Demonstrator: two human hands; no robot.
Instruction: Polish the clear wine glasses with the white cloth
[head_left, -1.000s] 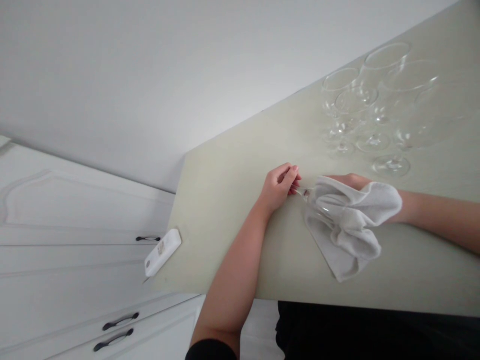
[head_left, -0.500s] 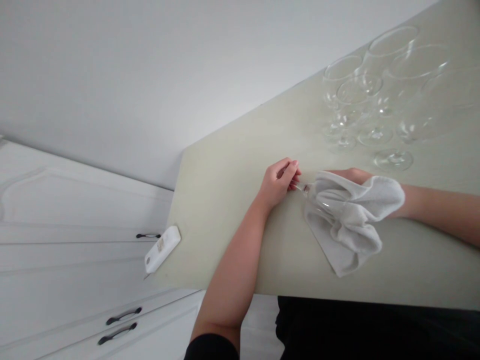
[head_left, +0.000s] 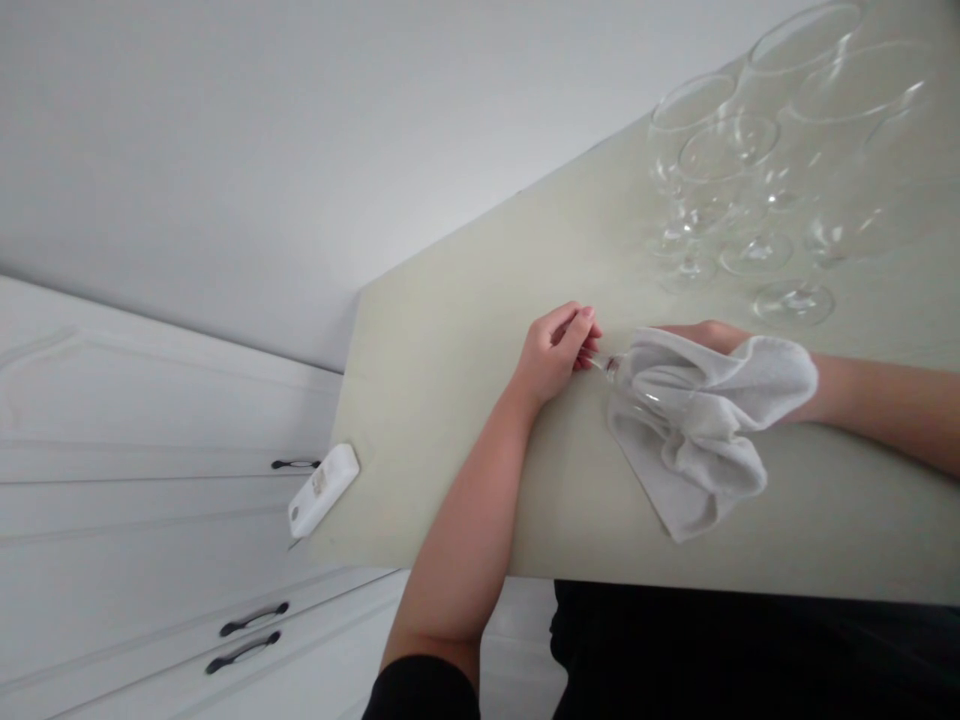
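Note:
My left hand (head_left: 555, 352) is closed around the stem end of a clear wine glass (head_left: 613, 368), which lies tilted low over the tabletop. A light grey-white cloth (head_left: 712, 430) drapes over and around the bowl of that glass, with one corner hanging toward the near edge. Behind the cloth is my right hand (head_left: 711, 338), its back and wrist showing while the cloth hides its fingers. It holds the cloth against the bowl.
Several clear stemmed glasses (head_left: 795, 302) stand upright at the far right of the pale tabletop (head_left: 450, 330), close together. A white oblong device (head_left: 324, 490) rests at the left corner. White cabinets (head_left: 150, 540) with dark handles line the left, and a plain wall (head_left: 300, 130) runs behind.
The view has shifted slightly, so the standing glasses appear higher and larger. Both hands keep their hold on the glass and cloth, with little visible motion.

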